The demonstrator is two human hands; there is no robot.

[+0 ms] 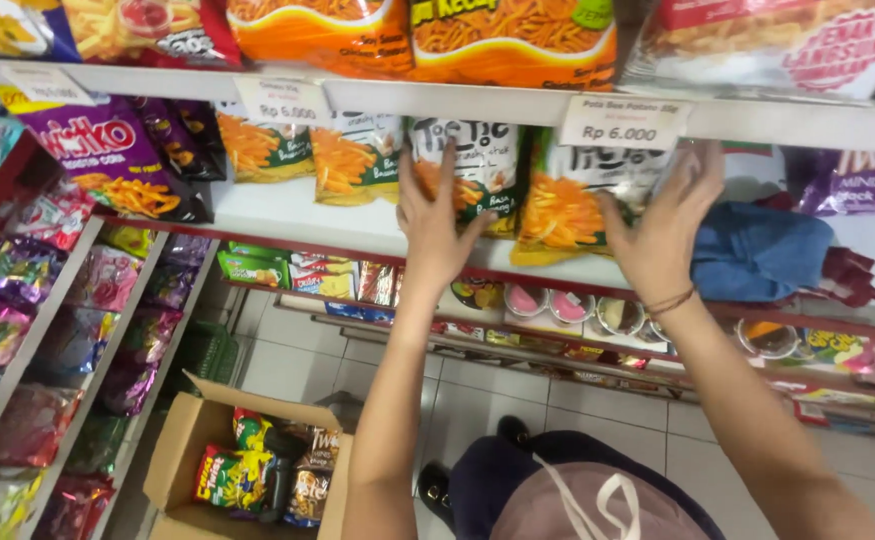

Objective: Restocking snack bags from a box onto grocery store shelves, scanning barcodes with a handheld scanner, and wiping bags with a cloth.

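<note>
Nearest the camera, bottom centre: the person's own lap or knees in dark cloth, with a pale drawstring [597, 505] looped over mauve fabric. A black shoe [435, 490] shows on the white tile floor [517, 400] just left of it.

Both bare forearms rise from there to the white middle shelf [287, 215].

Left hand [437, 225]: fingers spread and nearly straight, palm flat against the front of a white-and-green snack bag [472, 165] standing upright on the shelf. Pressing or steadying, not clasping; nothing is closed in the hand.

Right hand [662, 225]: thin cord bracelet [669, 302] at the wrist. Fingers open and lightly curled round the right edge of a second snack bag [567, 200], white with orange sticks pictured, leaning just beside the first. Thumb toward the bag's front; whether the fingers pinch it from behind cannot be told.

Both bags sit at the front of the shelf, under a paper price tag [622, 122] on the shelf edge above.

Around: two more matching bags [357, 160] to the left, a purple bag [107, 150] further left. Blue folded cloth [757, 250] lies on the shelf just right of the right hand. Orange bags [512, 40] fill the top shelf. On the floor, lower left, an open cardboard box [182, 450] holds assorted snack packets [232, 478]. Side rack at left carries shiny wrapped packets [17, 270].
</note>
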